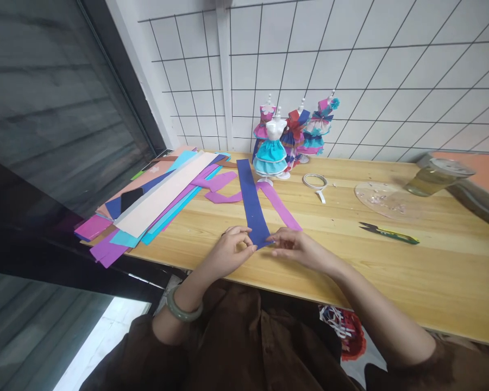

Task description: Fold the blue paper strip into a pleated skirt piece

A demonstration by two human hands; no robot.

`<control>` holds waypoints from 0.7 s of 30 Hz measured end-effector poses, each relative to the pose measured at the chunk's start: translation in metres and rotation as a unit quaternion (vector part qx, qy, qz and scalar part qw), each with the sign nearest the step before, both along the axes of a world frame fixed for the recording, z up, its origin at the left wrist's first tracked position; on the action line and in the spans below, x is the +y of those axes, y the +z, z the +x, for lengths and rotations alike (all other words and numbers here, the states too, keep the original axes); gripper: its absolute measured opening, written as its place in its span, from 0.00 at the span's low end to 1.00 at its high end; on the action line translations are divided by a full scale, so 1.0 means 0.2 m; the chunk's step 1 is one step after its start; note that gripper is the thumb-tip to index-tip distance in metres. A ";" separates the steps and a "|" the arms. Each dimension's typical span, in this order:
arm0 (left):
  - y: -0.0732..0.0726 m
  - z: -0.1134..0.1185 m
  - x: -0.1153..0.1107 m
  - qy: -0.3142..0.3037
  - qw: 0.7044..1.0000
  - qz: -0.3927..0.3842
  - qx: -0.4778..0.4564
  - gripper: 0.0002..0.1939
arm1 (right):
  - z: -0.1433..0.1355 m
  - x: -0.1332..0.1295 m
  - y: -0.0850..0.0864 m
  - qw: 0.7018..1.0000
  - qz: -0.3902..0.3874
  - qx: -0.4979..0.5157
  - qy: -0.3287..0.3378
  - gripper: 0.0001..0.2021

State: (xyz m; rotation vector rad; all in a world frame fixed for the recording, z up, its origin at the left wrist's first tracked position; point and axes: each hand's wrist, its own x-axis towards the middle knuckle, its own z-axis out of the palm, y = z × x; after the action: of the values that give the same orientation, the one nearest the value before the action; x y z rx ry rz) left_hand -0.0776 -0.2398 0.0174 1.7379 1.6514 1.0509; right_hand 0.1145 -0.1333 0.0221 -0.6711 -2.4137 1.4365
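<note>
A long dark blue strip (252, 203) lies on the wooden table, its near end between my two hands. My left hand (235, 251) pinches the strip's near left corner with thumb and fingertips. At the near right corner, my right hand (294, 247) has its fingertips touching the edge, thumb and fingers apart. Beneath the strip, a purple ribbon (279, 205) runs out on both sides. Beyond the strip stands a small white dress form in a turquoise tiered skirt (270, 157).
Stacked coloured sheets (167, 198) and a black phone (131, 200) lie at the left. Behind are more dressed forms (320, 127). Rightward are a tape roll (315, 181), snips (389, 233), a clear plate of small bits (381, 200) and a lidded cup (436, 176).
</note>
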 end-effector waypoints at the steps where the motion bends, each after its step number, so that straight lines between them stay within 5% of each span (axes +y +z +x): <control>1: 0.01 0.00 0.01 -0.010 0.999 -0.003 -0.030 0.08 | -0.01 -0.01 -0.01 1.000 0.001 0.012 -0.018 0.17; 7: 0.00 0.03 0.10 -0.060 0.974 -0.026 -0.216 0.17 | -0.06 -0.02 -0.07 0.988 -0.099 0.049 -0.104 0.20; 15: -0.04 0.03 0.27 -0.046 0.964 -0.068 -0.251 0.18 | -0.09 -0.02 -0.09 0.974 -0.122 0.094 -0.167 0.17; 18: -0.05 0.00 0.33 -0.023 0.947 -0.084 -0.311 0.18 | -0.06 0.00 -0.09 0.974 -0.077 0.068 -0.203 0.17; 21: -0.08 -0.02 0.35 -0.002 0.926 -0.109 -0.361 0.19 | 0.06 0.09 -0.08 0.968 0.065 0.020 -0.240 0.15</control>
State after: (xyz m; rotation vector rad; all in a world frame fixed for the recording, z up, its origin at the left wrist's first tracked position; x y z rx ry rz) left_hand -0.0820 -0.1689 0.0007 1.0183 1.2220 1.2503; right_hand 0.1259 -0.1151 0.0058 -1.0871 -2.0919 1.0715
